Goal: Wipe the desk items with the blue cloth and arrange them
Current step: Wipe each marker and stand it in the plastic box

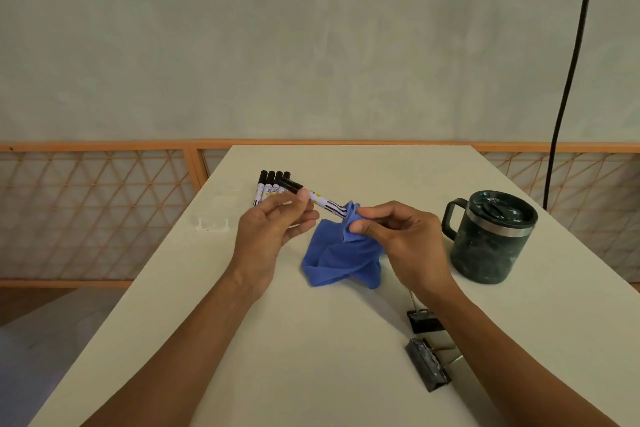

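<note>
My left hand [273,229] holds a white marker with a black cap [320,199] above the table, cap end pointing far left. My right hand [398,236] pinches the blue cloth [341,258] around the marker's near end; the rest of the cloth hangs down onto the cream table [311,340]. Several more black-capped markers [270,185] lie side by side on the table behind my left hand.
A dark green lidded mug [491,239] stands at the right. Two black binder clips [424,321] [427,366] lie near my right forearm. A small white clip-like piece [213,225] sits by the table's left edge. A black cable [571,80] hangs at the far right.
</note>
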